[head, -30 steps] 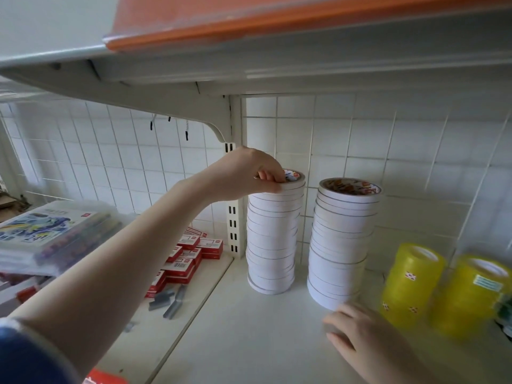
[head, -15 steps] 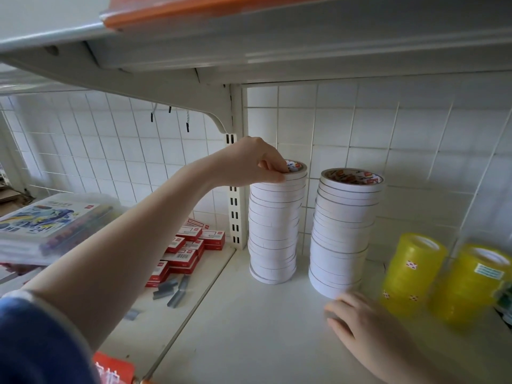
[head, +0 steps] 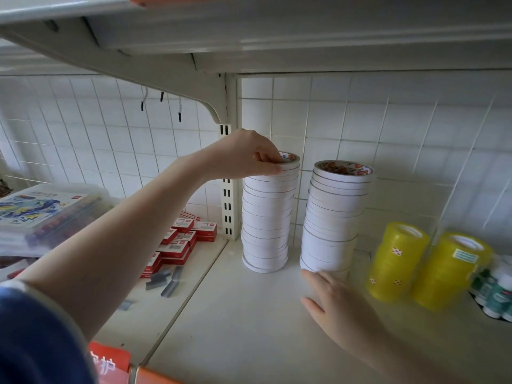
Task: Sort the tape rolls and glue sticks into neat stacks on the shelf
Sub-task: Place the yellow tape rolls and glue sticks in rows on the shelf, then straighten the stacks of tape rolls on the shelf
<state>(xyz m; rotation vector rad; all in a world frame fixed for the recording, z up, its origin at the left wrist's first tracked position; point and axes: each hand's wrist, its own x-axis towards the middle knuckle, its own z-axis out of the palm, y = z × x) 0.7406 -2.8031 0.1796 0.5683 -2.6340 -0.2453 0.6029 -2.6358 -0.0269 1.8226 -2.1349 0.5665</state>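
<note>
Two tall stacks of white tape rolls stand on the white shelf (head: 235, 314) by the tiled back wall. My left hand (head: 249, 156) grips the top roll of the left stack (head: 267, 220), fingers curled over its rim. The right stack (head: 332, 217) leans slightly. My right hand (head: 338, 309) lies flat on the shelf with straight fingers, its fingertips touching the base of the right stack. Two stacks of yellow tape rolls (head: 396, 261) (head: 448, 273) stand further right. Small green-capped bottles (head: 496, 292), perhaps glue, sit at the far right edge.
Red staple boxes (head: 180, 245) and loose staple strips (head: 163, 281) lie on the neighbouring shelf section to the left. A plastic-wrapped box (head: 47, 214) sits at far left. An upper shelf (head: 277, 29) overhangs close above the stacks. A slotted upright post (head: 228, 189) divides the sections.
My left hand has stayed on the top roll of the left stack. My right hand has slid forward until its fingertips touch the base of the right stack. The camera has moved slightly.
</note>
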